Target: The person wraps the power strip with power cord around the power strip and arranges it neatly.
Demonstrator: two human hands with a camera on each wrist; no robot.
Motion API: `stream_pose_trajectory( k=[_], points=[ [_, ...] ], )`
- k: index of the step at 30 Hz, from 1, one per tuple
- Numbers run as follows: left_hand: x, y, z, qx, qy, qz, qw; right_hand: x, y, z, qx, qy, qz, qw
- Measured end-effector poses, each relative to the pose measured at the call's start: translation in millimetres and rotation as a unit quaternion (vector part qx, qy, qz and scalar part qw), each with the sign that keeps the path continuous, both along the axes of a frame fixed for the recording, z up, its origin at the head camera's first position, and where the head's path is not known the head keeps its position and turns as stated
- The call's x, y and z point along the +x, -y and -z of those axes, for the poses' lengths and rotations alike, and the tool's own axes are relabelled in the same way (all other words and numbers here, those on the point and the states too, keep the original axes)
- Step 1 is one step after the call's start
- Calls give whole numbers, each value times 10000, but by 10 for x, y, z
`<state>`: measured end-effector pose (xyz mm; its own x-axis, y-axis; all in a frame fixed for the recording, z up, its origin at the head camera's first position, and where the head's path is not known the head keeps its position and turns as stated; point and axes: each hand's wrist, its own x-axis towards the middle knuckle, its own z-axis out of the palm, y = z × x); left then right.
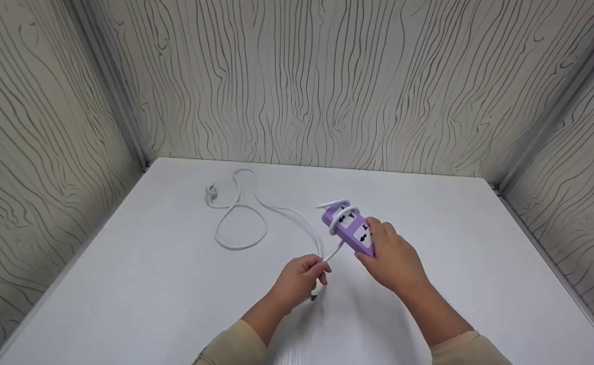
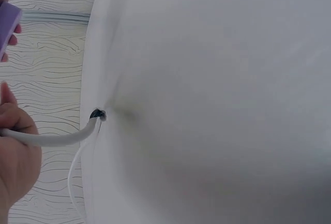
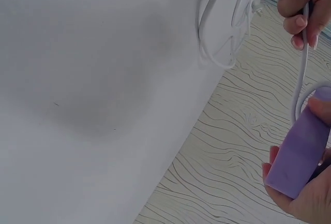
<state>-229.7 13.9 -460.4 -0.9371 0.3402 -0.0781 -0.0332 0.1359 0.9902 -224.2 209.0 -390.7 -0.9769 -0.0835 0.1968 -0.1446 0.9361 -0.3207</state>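
Observation:
My right hand point(image 1: 396, 258) grips the near end of a purple power strip point(image 1: 353, 234), held tilted above the white table. White cable point(image 1: 345, 215) is looped around the strip's far end. Lower and to the left, my left hand point(image 1: 299, 279) pinches the white cable between thumb and fingers, a short stretch away from the strip. A bit of cable with a small dark piece point(image 2: 98, 114) hangs below that hand; what the dark piece is, I cannot tell. In the right wrist view the strip's plain purple side point(image 3: 297, 157) shows, with fingers around it.
Loose cable point(image 1: 241, 247) lies in a loop on the left part of the white table point(image 1: 150, 284), ending in a white plug point(image 1: 211, 194). Wood-grain patterned panels point(image 1: 297, 81) rise behind the table and at both sides, with grey metal posts point(image 1: 109, 81) at the corners.

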Motion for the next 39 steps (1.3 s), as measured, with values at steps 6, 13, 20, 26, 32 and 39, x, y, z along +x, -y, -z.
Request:
stream_pose_trajectory(
  k=[6,13,20,26,32,39],
  points=[
    [60,55,-8,-292,-28,93,9995,-49,-124,36,79,-67,131,9999],
    [115,176,-63,-311,-515,333,9976,-48,-173,55,325,-74,154,9993],
    [181,321,-220,-83,-1459,732,9866,-29,-216,83,611,-60,241,9978],
    [237,427,-425,265,-1752,821,9808,16,-188,84,751,262,209,9966],
    [233,432,-474,644,-2195,1041,9679,45,-137,83,876,439,206,9950],
    [239,344,-555,324,-2692,1497,9508,69,-80,143,1146,562,-7,9918]
  ],
)
